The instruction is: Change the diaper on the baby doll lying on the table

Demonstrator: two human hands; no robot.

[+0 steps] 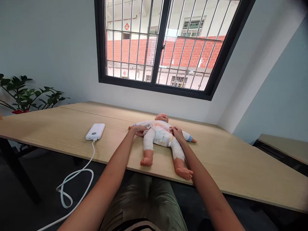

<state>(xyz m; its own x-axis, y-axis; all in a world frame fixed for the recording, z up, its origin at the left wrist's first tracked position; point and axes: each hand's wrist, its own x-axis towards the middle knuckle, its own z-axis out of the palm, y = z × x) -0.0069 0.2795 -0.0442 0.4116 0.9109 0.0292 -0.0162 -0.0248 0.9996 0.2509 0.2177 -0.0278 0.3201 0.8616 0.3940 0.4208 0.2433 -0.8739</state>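
A baby doll (164, 138) lies on its back on the wooden table (223, 157), head toward the window and bare feet toward me. It wears white clothing with blue cuffs and a coloured print on the front; a diaper-like piece covers its hips. My left hand (140, 129) is at the doll's waist on the left, fingers closed on the edge of the white cloth. On the other side of the waist, my right hand (176, 132) pinches the clothing. Its fingertips are small in view and partly hidden.
A white power bank (95, 132) lies left of the doll, its white cable (90, 160) hanging over the front edge in loops. A green plant (29, 94) stands at the far left. Behind the table is a barred window (156, 45); another table (284, 147) is at the right.
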